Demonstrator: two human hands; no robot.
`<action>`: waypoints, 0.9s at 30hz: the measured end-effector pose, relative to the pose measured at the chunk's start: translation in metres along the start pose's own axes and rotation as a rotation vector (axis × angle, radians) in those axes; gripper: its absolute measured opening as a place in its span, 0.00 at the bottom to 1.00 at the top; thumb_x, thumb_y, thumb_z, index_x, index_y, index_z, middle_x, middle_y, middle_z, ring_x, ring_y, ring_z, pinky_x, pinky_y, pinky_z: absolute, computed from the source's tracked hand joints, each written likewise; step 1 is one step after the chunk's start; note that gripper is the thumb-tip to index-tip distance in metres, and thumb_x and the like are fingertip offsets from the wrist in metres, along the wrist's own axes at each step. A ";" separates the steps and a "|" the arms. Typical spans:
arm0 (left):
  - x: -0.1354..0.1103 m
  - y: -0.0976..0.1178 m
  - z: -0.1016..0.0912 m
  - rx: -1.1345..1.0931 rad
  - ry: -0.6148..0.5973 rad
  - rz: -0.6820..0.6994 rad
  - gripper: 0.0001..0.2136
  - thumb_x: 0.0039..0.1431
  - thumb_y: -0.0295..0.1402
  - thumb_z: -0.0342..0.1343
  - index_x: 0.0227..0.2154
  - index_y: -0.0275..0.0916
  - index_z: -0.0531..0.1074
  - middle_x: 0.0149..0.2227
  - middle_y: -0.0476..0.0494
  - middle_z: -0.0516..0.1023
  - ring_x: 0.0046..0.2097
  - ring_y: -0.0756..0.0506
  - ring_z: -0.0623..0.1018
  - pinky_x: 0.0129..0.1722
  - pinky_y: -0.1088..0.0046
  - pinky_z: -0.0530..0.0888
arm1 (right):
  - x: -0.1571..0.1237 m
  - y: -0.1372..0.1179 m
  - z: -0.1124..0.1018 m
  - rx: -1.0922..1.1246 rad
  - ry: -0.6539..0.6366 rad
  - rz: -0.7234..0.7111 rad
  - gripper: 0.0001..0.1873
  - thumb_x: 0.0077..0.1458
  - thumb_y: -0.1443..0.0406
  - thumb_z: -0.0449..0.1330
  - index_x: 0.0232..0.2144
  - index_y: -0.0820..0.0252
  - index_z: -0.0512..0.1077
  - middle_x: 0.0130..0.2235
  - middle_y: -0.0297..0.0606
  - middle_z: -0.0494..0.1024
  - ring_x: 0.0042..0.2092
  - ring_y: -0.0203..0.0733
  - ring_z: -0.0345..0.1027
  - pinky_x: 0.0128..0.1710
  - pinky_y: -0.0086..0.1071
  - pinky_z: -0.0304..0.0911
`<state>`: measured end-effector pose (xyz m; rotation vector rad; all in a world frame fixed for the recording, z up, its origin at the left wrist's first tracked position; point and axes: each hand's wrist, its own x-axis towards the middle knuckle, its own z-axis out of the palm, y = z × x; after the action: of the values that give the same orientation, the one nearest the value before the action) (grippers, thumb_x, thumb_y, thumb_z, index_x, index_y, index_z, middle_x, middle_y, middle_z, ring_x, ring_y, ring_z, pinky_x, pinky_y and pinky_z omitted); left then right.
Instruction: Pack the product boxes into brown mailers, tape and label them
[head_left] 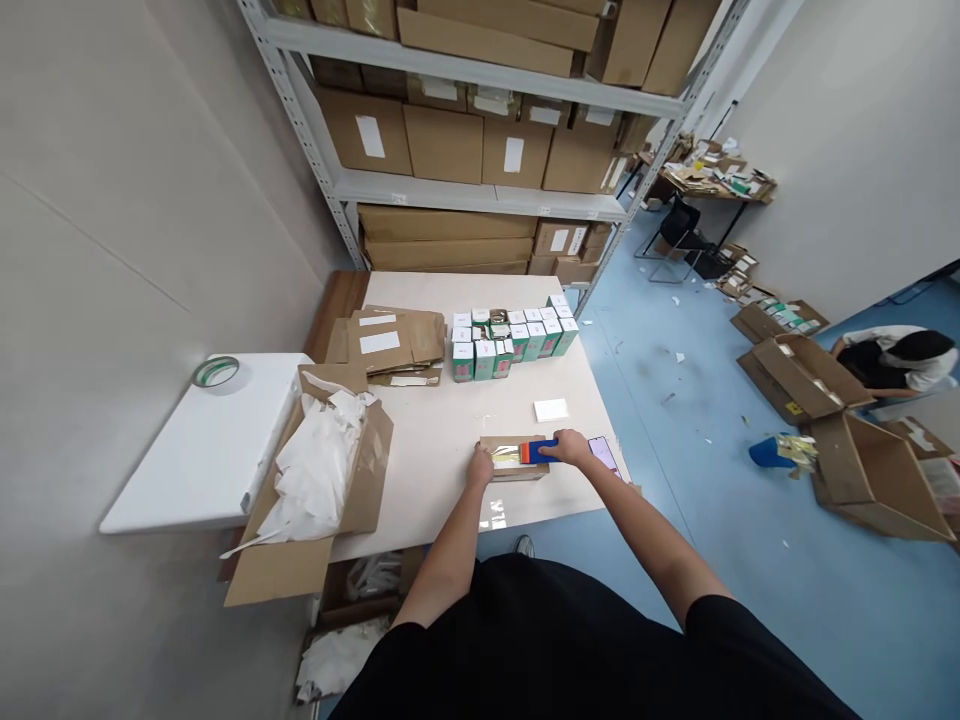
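Note:
A small brown cardboard box [504,471] lies near the front edge of the pale table [442,420]. My left hand [480,467] rests closed against the box's left end and holds it. My right hand [568,447] is closed on a blue and orange tape dispenser [538,451] that lies across the top of the box, with a strip of shiny tape [507,456] stretched over the lid. A phone [604,455] lies just right of my right hand.
Several green and white small boxes [512,337] stand in rows at the table's far side, beside flat cardboard mailers [390,345]. An open carton of white wrapping [319,470] sits left. A white card [551,410] lies mid-table. A tape roll [216,371] rests on a white side table. Another person [896,360] crouches by cartons at right.

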<state>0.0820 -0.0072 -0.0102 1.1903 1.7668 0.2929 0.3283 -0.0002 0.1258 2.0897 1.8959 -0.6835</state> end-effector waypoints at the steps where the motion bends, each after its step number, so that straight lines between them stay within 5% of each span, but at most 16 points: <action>1: 0.000 0.001 0.000 0.009 -0.002 -0.003 0.27 0.73 0.42 0.40 0.69 0.34 0.54 0.59 0.24 0.74 0.60 0.35 0.76 0.57 0.59 0.70 | -0.003 0.013 -0.001 0.004 -0.002 0.013 0.30 0.53 0.38 0.64 0.39 0.58 0.80 0.42 0.46 0.83 0.43 0.49 0.77 0.36 0.31 0.62; 14: 0.004 -0.004 -0.007 0.051 -0.073 0.007 0.29 0.72 0.47 0.39 0.69 0.38 0.56 0.56 0.28 0.77 0.57 0.33 0.78 0.56 0.58 0.71 | -0.009 0.119 -0.011 0.047 -0.005 0.161 0.28 0.53 0.42 0.66 0.40 0.59 0.80 0.43 0.47 0.82 0.43 0.47 0.74 0.33 0.29 0.56; 20: 0.011 -0.006 -0.017 0.036 -0.109 0.026 0.27 0.70 0.47 0.45 0.67 0.40 0.62 0.57 0.32 0.78 0.59 0.33 0.77 0.58 0.60 0.70 | -0.003 0.112 -0.001 0.057 -0.017 0.194 0.27 0.54 0.45 0.67 0.44 0.60 0.80 0.45 0.47 0.82 0.45 0.47 0.74 0.33 0.30 0.56; 27: 0.009 -0.023 -0.037 -0.011 -0.093 0.049 0.23 0.71 0.45 0.43 0.60 0.42 0.70 0.59 0.37 0.78 0.60 0.36 0.76 0.58 0.64 0.70 | -0.014 0.077 -0.008 0.086 -0.006 0.190 0.26 0.53 0.42 0.65 0.37 0.57 0.80 0.40 0.43 0.83 0.42 0.47 0.76 0.32 0.28 0.56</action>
<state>0.0379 0.0001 -0.0106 1.2220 1.6558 0.2718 0.4045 -0.0185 0.1295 2.2800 1.6644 -0.7372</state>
